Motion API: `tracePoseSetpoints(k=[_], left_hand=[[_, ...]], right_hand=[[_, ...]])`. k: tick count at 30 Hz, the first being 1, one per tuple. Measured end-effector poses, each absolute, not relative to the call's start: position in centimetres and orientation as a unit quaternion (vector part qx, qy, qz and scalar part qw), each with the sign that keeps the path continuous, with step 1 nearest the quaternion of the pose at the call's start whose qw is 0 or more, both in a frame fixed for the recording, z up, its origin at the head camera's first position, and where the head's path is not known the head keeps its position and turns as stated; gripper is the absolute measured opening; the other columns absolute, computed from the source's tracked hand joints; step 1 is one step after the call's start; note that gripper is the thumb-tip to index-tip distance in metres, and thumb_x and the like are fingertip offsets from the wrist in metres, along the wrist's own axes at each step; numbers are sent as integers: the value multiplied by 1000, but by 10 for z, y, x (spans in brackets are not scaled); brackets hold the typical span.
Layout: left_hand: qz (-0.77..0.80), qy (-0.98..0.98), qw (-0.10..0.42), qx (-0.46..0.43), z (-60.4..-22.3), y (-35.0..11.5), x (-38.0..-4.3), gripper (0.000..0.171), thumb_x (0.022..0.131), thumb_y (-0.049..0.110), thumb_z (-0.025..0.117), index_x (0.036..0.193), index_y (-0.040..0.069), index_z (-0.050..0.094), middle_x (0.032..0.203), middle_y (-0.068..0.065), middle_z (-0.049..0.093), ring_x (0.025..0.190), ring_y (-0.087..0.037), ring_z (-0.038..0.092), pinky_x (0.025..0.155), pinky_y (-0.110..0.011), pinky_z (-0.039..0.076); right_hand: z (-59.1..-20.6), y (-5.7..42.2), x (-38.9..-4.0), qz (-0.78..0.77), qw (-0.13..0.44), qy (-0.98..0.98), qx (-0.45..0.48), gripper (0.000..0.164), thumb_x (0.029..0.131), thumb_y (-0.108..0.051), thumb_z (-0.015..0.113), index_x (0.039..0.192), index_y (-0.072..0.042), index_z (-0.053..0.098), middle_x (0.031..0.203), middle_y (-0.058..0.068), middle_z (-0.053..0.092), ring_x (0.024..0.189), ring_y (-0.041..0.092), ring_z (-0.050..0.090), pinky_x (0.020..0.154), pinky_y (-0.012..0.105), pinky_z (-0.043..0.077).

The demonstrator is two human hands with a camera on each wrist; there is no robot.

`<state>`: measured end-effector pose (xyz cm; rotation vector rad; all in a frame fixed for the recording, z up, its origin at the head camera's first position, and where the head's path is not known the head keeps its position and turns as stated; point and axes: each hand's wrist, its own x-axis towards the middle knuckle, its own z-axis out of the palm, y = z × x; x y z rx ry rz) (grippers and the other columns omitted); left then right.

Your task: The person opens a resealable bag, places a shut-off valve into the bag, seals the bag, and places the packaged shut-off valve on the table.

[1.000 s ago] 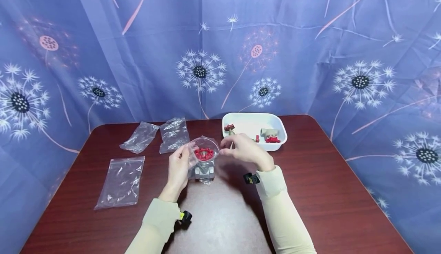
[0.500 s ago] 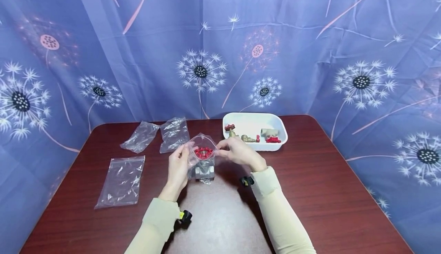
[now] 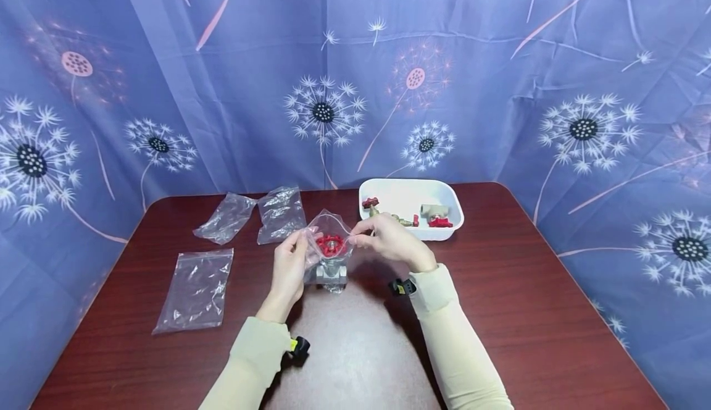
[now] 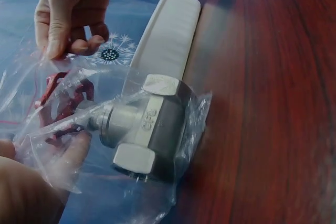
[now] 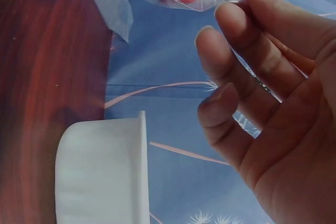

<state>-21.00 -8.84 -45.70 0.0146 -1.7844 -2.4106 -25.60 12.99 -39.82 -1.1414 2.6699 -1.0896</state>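
Note:
A metal valve (image 4: 152,129) with a red handwheel (image 3: 331,245) sits inside a clear zip bag (image 3: 328,217), just over the table's middle. My left hand (image 3: 290,268) grips the bag's left side, and in the left wrist view its thumb lies along the plastic beside the handwheel. With thumb and forefinger, my right hand (image 3: 393,240) pinches the right edge of the bag's mouth. The mouth stands spread in a loop above the handwheel. In the right wrist view the other right fingers (image 5: 218,106) are loosely bent, away from the plastic.
A white tub (image 3: 408,234) at the back holds several valves, among them a beige valve (image 3: 434,210) with a red handle. To the left lie a flat clear bag (image 3: 194,292) and two crumpled bags, one left (image 3: 226,217) and one right (image 3: 281,213). A patterned curtain hangs behind the table (image 3: 516,311).
My right hand has come left to the bag's mouth and taken its right edge, then shifted slightly right again. The left hand has kept its place on the bag.

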Motion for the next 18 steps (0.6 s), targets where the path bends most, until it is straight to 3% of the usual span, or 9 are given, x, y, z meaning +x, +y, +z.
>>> tracePoseSetpoints(k=[6,12,18], left_hand=[[-801,-594,78,-18,-452,-87,-208,31,105,9,42,123,-10,60,119,-26,63,109,-21,63,88,-32,53],[-802,-590,90,-16,-448,-91,-206,33,106,13,42,121,-9,61,110,-21,68,96,-15,67,82,-30,55],[-778,-620,98,-16,-446,-92,-206,32,105,15,44,122,-4,63,110,-15,68,93,-11,64,83,-26,53]], right_hand=[[-392,137,-255,-397,2,840,-370,9,93,-16,68,91,-12,76,76,1,68,67,19,62,65,33,52],[-388,144,-255,-416,-35,836,-356,9,93,-15,68,88,-13,76,78,-2,68,70,9,58,68,33,51],[-385,148,-257,-411,-58,835,-362,14,95,-15,66,83,-11,71,72,-2,60,67,15,54,64,31,46]])
